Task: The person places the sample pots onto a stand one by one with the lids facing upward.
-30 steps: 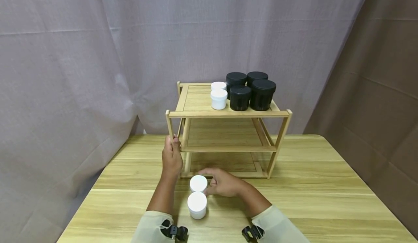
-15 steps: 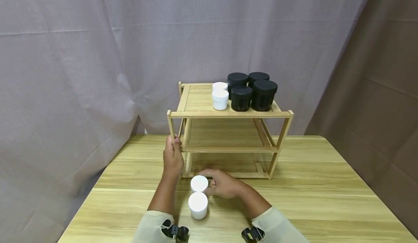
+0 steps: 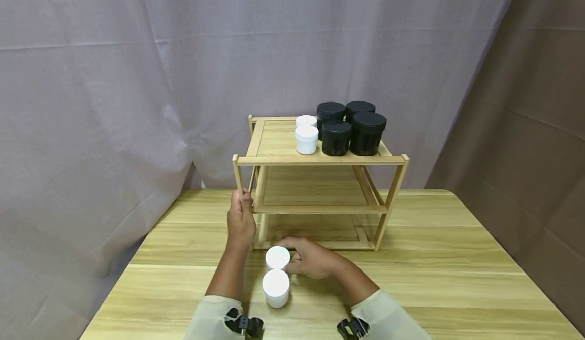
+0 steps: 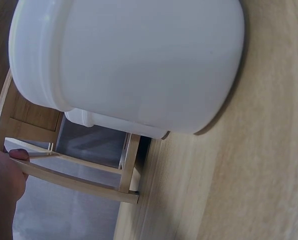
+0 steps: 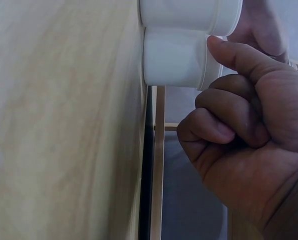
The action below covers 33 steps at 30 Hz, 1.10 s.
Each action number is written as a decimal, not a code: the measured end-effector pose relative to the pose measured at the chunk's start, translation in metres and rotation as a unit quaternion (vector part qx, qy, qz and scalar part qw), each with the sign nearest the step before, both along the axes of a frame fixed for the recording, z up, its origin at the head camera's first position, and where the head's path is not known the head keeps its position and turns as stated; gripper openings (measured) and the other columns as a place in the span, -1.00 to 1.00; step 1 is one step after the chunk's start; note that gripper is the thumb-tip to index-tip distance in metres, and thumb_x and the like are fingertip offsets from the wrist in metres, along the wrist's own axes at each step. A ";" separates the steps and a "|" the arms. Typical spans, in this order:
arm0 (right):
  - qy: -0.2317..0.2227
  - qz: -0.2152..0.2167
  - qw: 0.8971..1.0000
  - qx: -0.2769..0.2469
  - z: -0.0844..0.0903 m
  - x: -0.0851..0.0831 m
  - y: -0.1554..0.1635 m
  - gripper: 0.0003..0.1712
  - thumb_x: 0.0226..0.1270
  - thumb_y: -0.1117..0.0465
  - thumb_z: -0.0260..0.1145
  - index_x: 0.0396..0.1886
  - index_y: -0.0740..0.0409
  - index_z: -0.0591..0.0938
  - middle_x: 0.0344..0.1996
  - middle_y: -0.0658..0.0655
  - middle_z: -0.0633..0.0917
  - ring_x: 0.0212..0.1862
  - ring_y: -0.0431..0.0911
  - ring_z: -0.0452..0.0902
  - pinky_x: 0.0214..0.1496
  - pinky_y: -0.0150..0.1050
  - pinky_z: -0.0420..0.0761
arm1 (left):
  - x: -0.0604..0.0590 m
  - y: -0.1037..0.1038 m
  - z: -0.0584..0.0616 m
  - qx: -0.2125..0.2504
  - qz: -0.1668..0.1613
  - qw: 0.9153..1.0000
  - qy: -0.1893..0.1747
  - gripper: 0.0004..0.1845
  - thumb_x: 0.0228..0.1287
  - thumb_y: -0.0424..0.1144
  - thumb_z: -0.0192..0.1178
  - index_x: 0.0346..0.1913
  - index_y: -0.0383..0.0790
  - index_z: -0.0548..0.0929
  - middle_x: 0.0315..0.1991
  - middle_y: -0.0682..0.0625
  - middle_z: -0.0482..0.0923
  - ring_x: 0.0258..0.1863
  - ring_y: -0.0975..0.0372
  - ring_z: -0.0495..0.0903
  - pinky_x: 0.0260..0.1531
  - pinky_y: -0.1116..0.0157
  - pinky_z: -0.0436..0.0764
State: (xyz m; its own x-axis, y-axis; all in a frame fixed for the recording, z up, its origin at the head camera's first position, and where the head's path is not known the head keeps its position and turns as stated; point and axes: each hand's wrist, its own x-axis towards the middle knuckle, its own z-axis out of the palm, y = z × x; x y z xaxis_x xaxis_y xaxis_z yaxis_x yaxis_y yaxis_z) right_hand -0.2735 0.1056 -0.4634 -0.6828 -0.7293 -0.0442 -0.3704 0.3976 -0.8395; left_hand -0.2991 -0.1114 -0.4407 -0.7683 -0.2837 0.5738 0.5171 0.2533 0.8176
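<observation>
1. Right hand point(image 3: 313, 258) rests on the bench point(image 3: 439, 279), fingers curled round the far white jar point(image 3: 278, 257), thumb tip against its lid in the right wrist view.
2. Left hand point(image 3: 240, 221) grips the front left post of the wooden rack point(image 3: 320, 159), fingers wrapped round it.
3. That far white jar stands on the bench just before the rack's foot, touching the near white jar point(image 3: 276, 287), which stands closer to the person.
4. Two small white jars point(image 3: 306, 139) and four black jars point(image 3: 352, 127) stand on the rack's top shelf, toward its right side.
</observation>
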 end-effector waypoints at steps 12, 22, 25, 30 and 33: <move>-0.005 -0.008 1.000 -0.002 0.001 0.003 -0.002 -0.41 0.53 0.38 0.43 0.47 0.35 0.49 -0.59 0.03 0.58 -0.61 -0.31 0.35 -0.57 -0.46 0.31 | -0.002 -0.001 -0.001 0.003 0.003 1.000 0.001 -0.67 0.81 -0.17 -0.07 0.02 -0.45 0.48 -0.42 -0.05 0.36 -0.45 0.28 0.32 -0.37 0.37 0.37; -0.026 -0.013 1.000 -0.009 0.004 0.003 -0.001 -0.42 0.53 0.40 0.43 0.44 0.39 0.48 -0.36 0.25 0.78 -0.43 -0.17 0.54 -0.44 -0.44 0.46 | 0.000 0.000 -0.001 0.004 0.004 1.000 0.003 -0.58 0.80 -0.07 -0.08 0.03 -0.47 0.46 -0.41 -0.08 0.37 -0.43 0.28 0.33 -0.34 0.37 0.38; -0.022 -0.017 1.000 -0.006 0.007 0.002 0.001 -0.43 0.52 0.39 0.44 0.43 0.39 0.48 -0.26 0.27 0.83 -0.30 -0.06 0.70 -0.35 -0.41 0.55 | 0.000 0.000 -0.001 0.003 0.007 1.000 0.000 -0.61 0.80 -0.10 -0.07 0.04 -0.47 0.47 -0.41 -0.09 0.38 -0.42 0.28 0.34 -0.33 0.36 0.39; -0.015 -0.023 1.000 -0.007 0.008 0.001 0.005 -0.41 0.50 0.38 0.46 0.42 0.40 0.47 -0.19 0.22 0.86 -0.10 0.10 0.83 -0.22 -0.36 0.66 | -0.001 0.000 0.000 0.003 0.012 1.000 -0.003 -0.66 0.80 -0.15 -0.06 0.03 -0.44 0.49 -0.40 -0.10 0.40 -0.42 0.27 0.35 -0.33 0.36 0.40; -0.018 -0.022 1.000 -0.013 0.008 0.001 0.006 -0.41 0.50 0.38 0.47 0.41 0.41 0.47 -0.15 0.21 0.86 -0.05 0.10 0.84 -0.17 -0.36 0.70 | -0.001 0.000 0.000 0.002 0.014 1.000 -0.006 -0.68 0.80 -0.17 -0.05 0.03 -0.45 0.49 -0.41 -0.08 0.39 -0.43 0.26 0.35 -0.34 0.35 0.40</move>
State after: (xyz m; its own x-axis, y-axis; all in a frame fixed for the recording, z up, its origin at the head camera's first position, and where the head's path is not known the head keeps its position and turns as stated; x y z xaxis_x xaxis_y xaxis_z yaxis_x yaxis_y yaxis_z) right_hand -0.2723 0.1113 -0.4550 -0.7133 -0.6992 -0.0495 -0.3227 0.3902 -0.8623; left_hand -0.2997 -0.1112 -0.4409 -0.7662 -0.3082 0.5639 0.5007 0.2637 0.8245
